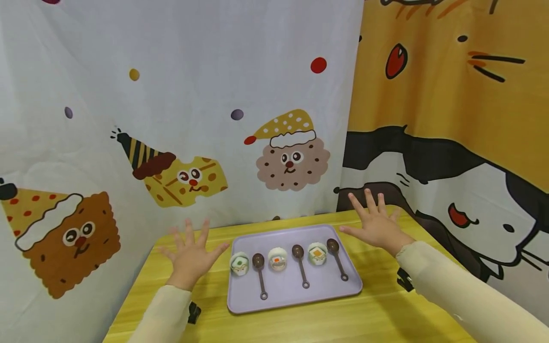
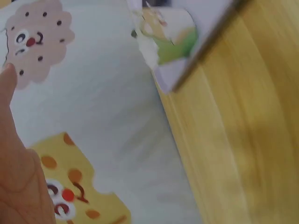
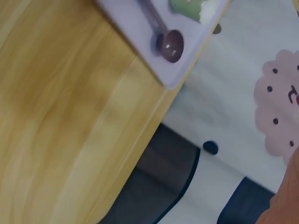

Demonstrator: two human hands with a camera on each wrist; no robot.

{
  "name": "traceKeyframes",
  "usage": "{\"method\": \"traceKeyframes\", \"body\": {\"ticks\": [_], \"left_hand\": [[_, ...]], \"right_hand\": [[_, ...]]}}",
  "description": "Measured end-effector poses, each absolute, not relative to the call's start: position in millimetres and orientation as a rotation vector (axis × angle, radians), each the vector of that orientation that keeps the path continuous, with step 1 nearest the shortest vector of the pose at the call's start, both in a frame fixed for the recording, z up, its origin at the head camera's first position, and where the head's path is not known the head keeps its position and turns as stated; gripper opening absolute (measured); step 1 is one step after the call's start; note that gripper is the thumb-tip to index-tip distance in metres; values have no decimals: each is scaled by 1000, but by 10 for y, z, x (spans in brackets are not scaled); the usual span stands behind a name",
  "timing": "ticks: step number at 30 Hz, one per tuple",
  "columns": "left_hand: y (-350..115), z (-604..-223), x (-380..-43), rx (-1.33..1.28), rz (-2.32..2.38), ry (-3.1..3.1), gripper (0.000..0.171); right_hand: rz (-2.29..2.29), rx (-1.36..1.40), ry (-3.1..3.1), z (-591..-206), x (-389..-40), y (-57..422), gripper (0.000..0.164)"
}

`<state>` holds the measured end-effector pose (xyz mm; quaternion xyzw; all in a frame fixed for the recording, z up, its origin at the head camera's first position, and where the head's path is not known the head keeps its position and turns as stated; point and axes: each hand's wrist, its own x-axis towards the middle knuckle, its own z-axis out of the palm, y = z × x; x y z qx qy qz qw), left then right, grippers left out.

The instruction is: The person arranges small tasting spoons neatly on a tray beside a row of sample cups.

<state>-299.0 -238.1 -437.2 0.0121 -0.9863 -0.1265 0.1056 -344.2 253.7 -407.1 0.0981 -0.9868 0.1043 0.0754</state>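
A pale lilac tray [image 1: 296,295] lies on the table, with three brown measuring spoons and three small decorated cups set alternately in a row. Leftmost is a green-and-white cup [image 1: 239,264], then a spoon [image 1: 259,263], a white cup with an orange mark [image 1: 277,259], a second spoon [image 1: 298,252], a cup with a yellow-orange mark [image 1: 317,254] and a third spoon [image 1: 333,247]. My left hand [image 1: 190,259] is spread in the air off the tray's left side. Off its right side my right hand [image 1: 379,226] is raised, fingers spread, holding nothing.
The yellow wood-grain table [image 1: 206,328] ends at the back against a white printed curtain [image 1: 184,57]. To the right hangs an orange curtain [image 1: 429,95] with cat drawings. Dark devices sit at both wrists, one by the left sleeve [image 1: 160,312].
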Motion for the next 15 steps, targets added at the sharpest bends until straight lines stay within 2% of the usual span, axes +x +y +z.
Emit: {"method": "traceKeyframes", "body": {"ticks": [15], "left_hand": [[-1427,-4032,-3123,-60,-332,-2886,106]], "right_hand": [[296,403,-2911,-3891,-3442,1474,108]]}}
